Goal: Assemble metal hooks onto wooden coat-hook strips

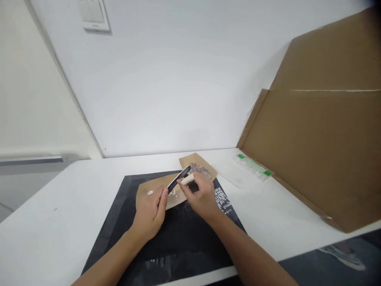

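Observation:
My left hand (pixel 151 212) is closed on the lower end of a long, narrow black object with a white edge (pixel 179 179), tilted up to the right. My right hand (pixel 201 195) pinches a short off-white piece (pixel 187 179) close beside it. Below both lies a brown paper sheet (pixel 144 189) with small white bits (pixel 150 192) on it, resting on a black mat (pixel 184 238). Behind my right hand, another brown paper (pixel 185 161) carries a pile of small multicoloured items (pixel 199 168).
An open cardboard box (pixel 312 147) stands at the right. Beside it on the white table (pixel 53 222) lies a clear plastic packet with green strips (pixel 254 165). Rows of small white pieces (pixel 220 198) sit at the mat's right edge. A white wall rises behind.

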